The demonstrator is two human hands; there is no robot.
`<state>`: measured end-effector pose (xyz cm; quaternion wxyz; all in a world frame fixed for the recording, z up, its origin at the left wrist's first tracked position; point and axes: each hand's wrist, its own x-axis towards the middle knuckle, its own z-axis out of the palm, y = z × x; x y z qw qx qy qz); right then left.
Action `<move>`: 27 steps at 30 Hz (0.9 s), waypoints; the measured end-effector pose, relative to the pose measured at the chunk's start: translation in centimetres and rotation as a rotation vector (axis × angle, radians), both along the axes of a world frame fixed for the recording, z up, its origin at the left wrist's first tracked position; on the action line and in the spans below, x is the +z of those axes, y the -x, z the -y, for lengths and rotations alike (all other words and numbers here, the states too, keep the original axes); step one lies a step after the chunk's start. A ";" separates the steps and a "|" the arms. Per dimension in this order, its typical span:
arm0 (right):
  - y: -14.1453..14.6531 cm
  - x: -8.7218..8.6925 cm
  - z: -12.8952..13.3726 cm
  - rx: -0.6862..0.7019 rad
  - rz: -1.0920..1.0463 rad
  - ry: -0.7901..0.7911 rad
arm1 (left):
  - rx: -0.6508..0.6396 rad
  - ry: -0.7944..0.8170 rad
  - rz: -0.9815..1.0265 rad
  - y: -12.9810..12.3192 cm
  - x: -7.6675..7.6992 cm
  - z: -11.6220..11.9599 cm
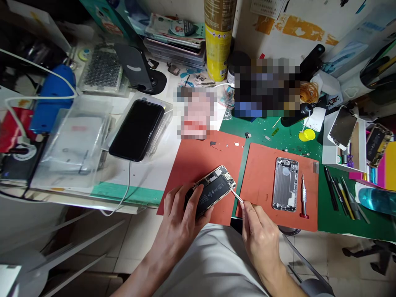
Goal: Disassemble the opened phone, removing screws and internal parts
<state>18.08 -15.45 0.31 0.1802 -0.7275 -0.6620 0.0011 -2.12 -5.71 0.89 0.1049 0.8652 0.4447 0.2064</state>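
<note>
My left hand [182, 206] grips an opened smartphone [215, 190], its black battery and circuit board exposed, tilted above the left red mat [173, 185]. In my right hand [260, 231] is a pair of metal tweezers [237, 196], pinched between thumb and fingers. Their tips meet the phone's right edge near its upper corner; what they touch there is too small to make out. On the right red mat [253, 181] lies an empty metal phone housing [285, 184], and beside it a silver screwdriver [303, 196] with a red end.
A black phone [137, 130] rests on clear plastic cases at left. Small parts lie near a yellow cap [307, 135] on the green mat [334, 202]. Several pens and tools [342, 194] sit at right, by a white box [343, 152]. A yellow spray can [218, 49] stands behind.
</note>
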 end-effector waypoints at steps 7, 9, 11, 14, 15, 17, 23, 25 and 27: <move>-0.3 0.0 0.0 0.009 -0.120 -0.015 | 0.017 0.011 -0.012 0.0 0.1 0.1; -0.4 0.1 0.0 0.012 -0.156 -0.007 | 0.021 0.013 -0.011 0.0 0.1 0.1; -0.5 0.1 0.1 0.010 -0.168 0.002 | 0.023 0.014 -0.008 -0.1 0.1 0.1; -0.4 0.1 0.1 0.006 -0.164 0.005 | 0.020 0.010 -0.003 -0.1 0.1 0.1; -0.4 0.0 0.2 0.004 -0.166 0.006 | 0.018 0.008 -0.005 -0.1 0.1 0.1; -0.3 0.0 0.2 -0.004 -0.174 0.005 | 0.019 0.004 -0.005 -0.1 0.1 0.1; -1.4 1.0 -0.9 -0.087 -0.104 -0.076 | 0.023 0.038 0.017 0.1 -0.1 0.2; -2.5 1.4 -2.0 -0.165 -0.009 -0.109 | 0.028 0.027 0.030 0.1 -0.2 0.1; -3.9 1.6 -3.4 -0.266 0.092 -0.114 | 0.026 0.007 0.036 0.1 -0.4 0.0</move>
